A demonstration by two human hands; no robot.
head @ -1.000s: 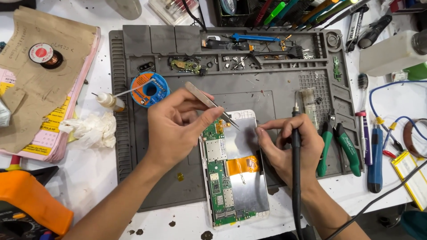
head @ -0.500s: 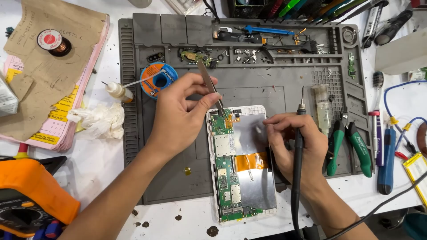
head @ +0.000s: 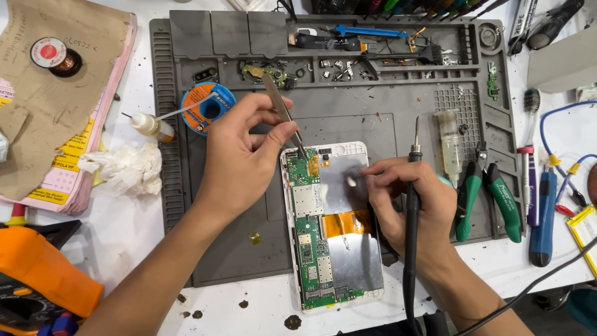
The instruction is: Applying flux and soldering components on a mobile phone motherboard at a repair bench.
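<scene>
An opened white tablet (head: 348,261) lies on the grey work mat (head: 249,249), showing its green circuit board, silver shield and orange flex strip. My left hand (head: 242,155) holds metal tweezers (head: 283,112) with the tips down at the board's top edge. My right hand (head: 404,205) grips a black soldering iron (head: 411,186) with its tip pointing up and away from the board, while its fingers rest on the silver shield.
A blue solder-wick spool (head: 208,107) and a small flux bottle (head: 152,126) sit left of my left hand. Green-handled pliers (head: 491,199), a syringe (head: 449,146) and screwdrivers (head: 542,211) lie to the right. An orange multimeter (head: 37,280), crumpled tissue (head: 124,168) and papers (head: 50,112) lie left.
The view has shifted, so everything sits lower and further right. Both hands stay on the tablet; the tweezers remain at the board's top edge and the iron's tip stays raised.
</scene>
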